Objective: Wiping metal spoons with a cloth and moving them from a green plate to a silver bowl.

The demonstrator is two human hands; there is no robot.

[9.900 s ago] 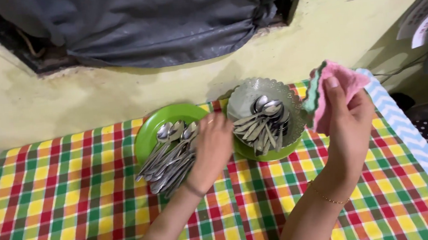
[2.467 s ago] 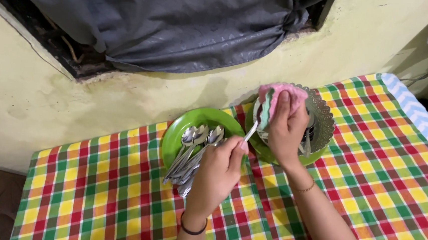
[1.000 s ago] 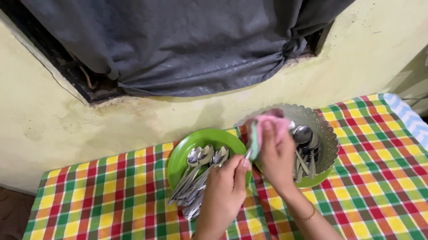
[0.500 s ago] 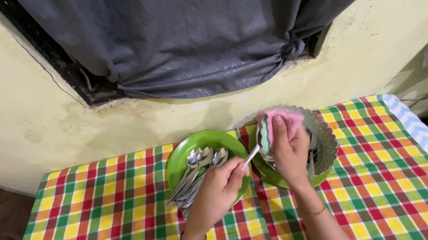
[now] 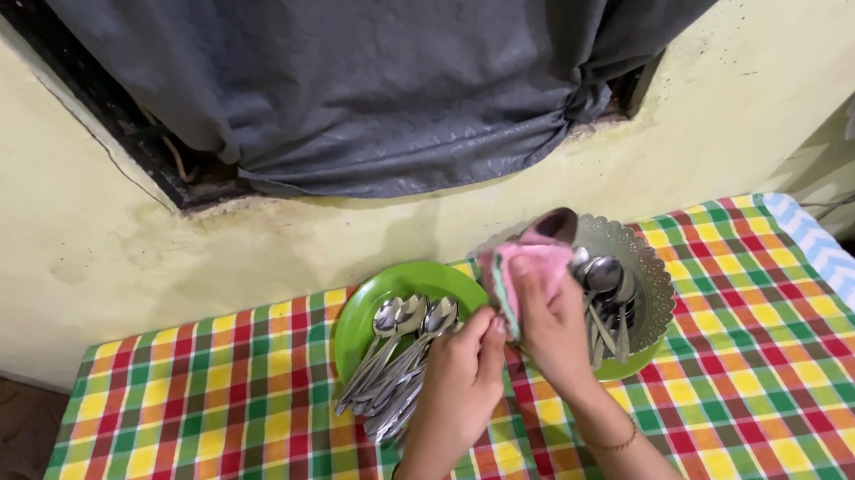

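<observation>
A: Spoon (image 5: 555, 227) under wiping: we see only its bowl, poking out above the pink cloth (image 5: 528, 266), over the gap between the two dishes. Our right hand (image 5: 552, 324) is closed around the cloth, wrapping it about the stem, presumably so the fabric rubs all sides.

B: And our left hand (image 5: 465, 373)?

A: Fingers pinched just beside the cloth's lower edge, likely steadying the handle end, which is hidden. Both wrists rise from the lower frame, hands meeting knuckle to knuckle.

B: Outward?

A: Left, a green plate (image 5: 360, 313) bearing a fan of laid-flat spoons (image 5: 395, 352); right, a scalloped glass bowl (image 5: 652, 272) on a second green plate (image 5: 618, 365), holding more spoons, all on the checked tablecloth (image 5: 210, 426).
</observation>
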